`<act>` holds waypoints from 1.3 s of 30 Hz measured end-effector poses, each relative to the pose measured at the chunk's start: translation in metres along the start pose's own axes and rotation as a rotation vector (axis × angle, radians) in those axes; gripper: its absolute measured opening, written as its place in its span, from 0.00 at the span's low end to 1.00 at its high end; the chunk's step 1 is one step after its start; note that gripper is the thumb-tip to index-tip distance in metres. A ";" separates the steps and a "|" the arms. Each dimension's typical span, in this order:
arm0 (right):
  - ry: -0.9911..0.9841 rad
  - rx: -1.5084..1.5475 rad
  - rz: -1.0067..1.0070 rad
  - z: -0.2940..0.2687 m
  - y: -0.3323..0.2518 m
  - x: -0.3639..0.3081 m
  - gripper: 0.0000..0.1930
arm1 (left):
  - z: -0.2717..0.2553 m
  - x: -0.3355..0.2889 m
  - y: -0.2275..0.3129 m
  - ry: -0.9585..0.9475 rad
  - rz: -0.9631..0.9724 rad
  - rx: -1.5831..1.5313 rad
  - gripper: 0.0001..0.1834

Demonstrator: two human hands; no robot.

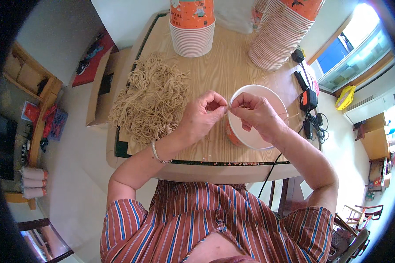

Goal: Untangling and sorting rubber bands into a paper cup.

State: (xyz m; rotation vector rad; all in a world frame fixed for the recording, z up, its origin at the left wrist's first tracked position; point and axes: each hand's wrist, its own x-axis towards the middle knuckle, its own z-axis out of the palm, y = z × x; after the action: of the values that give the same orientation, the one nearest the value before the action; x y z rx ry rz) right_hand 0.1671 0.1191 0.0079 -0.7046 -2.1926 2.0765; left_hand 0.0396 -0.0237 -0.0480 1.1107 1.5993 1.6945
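Note:
A round paper bucket (271, 94), white inside and orange outside, stands tilted on the table in front of me. At its left rim the fingertips of my left hand (202, 116) and my right hand (260, 115) meet, both closed in a pinch on a thin tan cord (248, 108). The exact spot where the cord meets the rim is hidden by my fingers. My right hand reaches across the bucket's mouth. More cord shows at the bucket's right rim. Beside my left hand lies a large tangled heap of tan cords (151, 98).
At the back stand a stack of orange-and-white paper buckets (192, 39) and a taller leaning stack (278, 37). Black adapters and cables (309, 100) run along the wooden table's (228, 52) right edge. A cardboard box (102, 92) sits left of the table.

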 end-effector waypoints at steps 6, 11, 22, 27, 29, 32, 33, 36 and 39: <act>0.061 -0.184 -0.069 0.000 0.006 -0.001 0.07 | 0.001 0.002 0.006 -0.005 -0.050 0.009 0.05; 0.129 -0.370 -0.251 0.003 0.010 -0.001 0.08 | 0.001 0.003 0.005 -0.015 -0.104 -0.070 0.06; 0.197 -0.610 -0.534 0.006 0.010 -0.006 0.06 | 0.001 0.002 0.008 -0.013 -0.020 0.028 0.05; 0.199 -0.679 -0.624 0.008 0.011 -0.006 0.05 | -0.001 0.001 0.007 -0.007 0.019 0.042 0.06; 0.201 -0.649 -0.598 0.008 0.012 -0.005 0.05 | -0.001 0.001 0.009 -0.019 0.000 -0.009 0.07; 0.196 -0.585 -0.532 0.008 0.014 -0.003 0.05 | 0.000 0.002 0.009 -0.011 -0.078 -0.056 0.07; 0.190 -0.549 -0.492 0.007 0.015 -0.002 0.05 | 0.001 0.004 0.005 -0.023 -0.083 -0.148 0.07; 0.184 -0.482 -0.470 0.007 0.019 0.000 0.05 | 0.003 0.005 0.001 -0.023 -0.094 -0.294 0.08; 0.183 -0.465 -0.380 0.007 0.014 -0.002 0.05 | 0.005 0.005 0.000 0.006 -0.115 -0.357 0.07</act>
State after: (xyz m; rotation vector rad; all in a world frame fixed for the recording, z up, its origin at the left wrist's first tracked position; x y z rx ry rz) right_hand 0.1706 0.1116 -0.0055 -0.4263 -2.4794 1.2906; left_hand 0.0414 -0.0173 -0.0469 0.8211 1.2709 1.8160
